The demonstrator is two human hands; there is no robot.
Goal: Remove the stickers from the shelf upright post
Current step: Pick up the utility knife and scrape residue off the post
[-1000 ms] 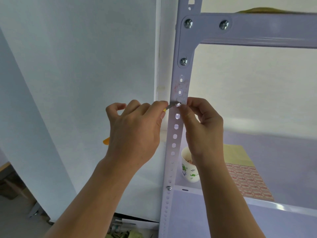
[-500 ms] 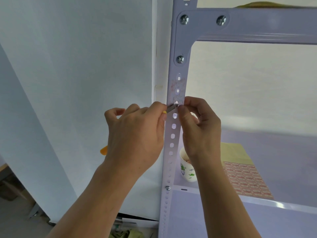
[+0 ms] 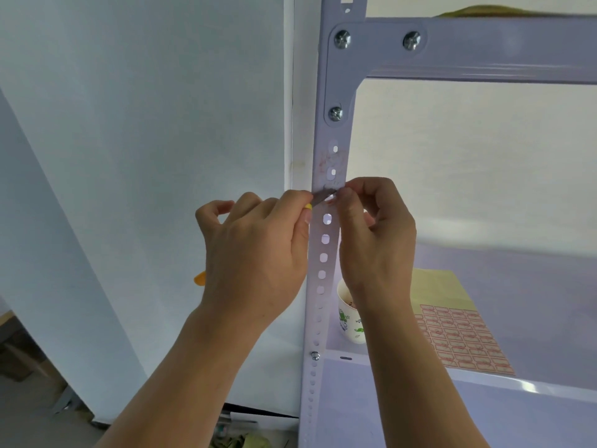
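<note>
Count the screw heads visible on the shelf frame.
4 screw heads: two side by side up top, one beneath, one by the lower shelf. Hands may hide more.

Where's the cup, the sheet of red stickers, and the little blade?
paper cup (image 3: 347,321): head view, its printed side wall.
sticker sheet (image 3: 462,337): head view, middle of the red labels.
blade (image 3: 323,196): head view, its flat metal tip.

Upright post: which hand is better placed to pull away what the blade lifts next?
Probably the right hand: its fingertips meet on the post right at the blade tip, though what they hold is unclear. The left hand grips the yellow-handled scraper, blade against the post, so it is occupied.
</note>
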